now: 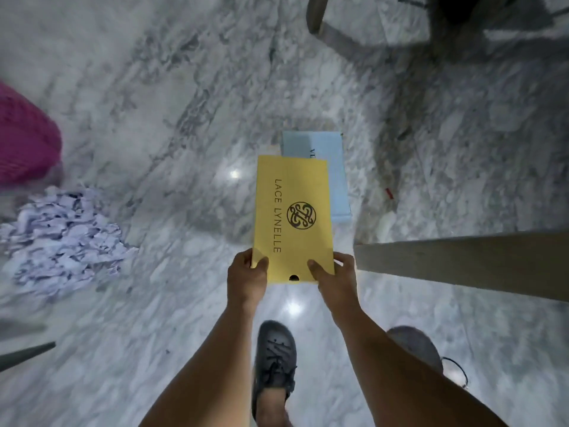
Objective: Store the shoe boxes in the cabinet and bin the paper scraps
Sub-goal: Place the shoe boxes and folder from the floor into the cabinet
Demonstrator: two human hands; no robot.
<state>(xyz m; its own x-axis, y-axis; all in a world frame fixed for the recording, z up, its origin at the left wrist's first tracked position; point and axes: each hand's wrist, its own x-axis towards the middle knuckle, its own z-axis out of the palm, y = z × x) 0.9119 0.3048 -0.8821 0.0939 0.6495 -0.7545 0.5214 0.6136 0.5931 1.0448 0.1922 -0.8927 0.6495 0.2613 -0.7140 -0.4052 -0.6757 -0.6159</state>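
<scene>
So we've got both hands on the near end of the yellow shoe box (293,217), left hand (247,276) wrapped round the left corner with the thumb on the lid, right hand (334,274) doing the same on the right corner. Fingers are curled on it on both sides, so it's a proper clamp, not just a nudge.

What worries us: we're only holding one short end, so the far end is hanging out there with nothing under it. If the lid's loose, we reckon it could slide or pop off, or the box could sag and twist out of our fingers. There's also a wooden panel (462,263) just to the right, easy to clip while turning. And the pile of paper scraps (64,238) sits on the marble floor (154,118) off to the left, so stepping into it and skidding is a real possibility.

The box itself looks flat, clean and closed, "LACE LYNELLE" with a round logo on top, little thumb notch at our end. It's held above the floor, overlapping a light blue box (331,171) lying beyond it.
</scene>
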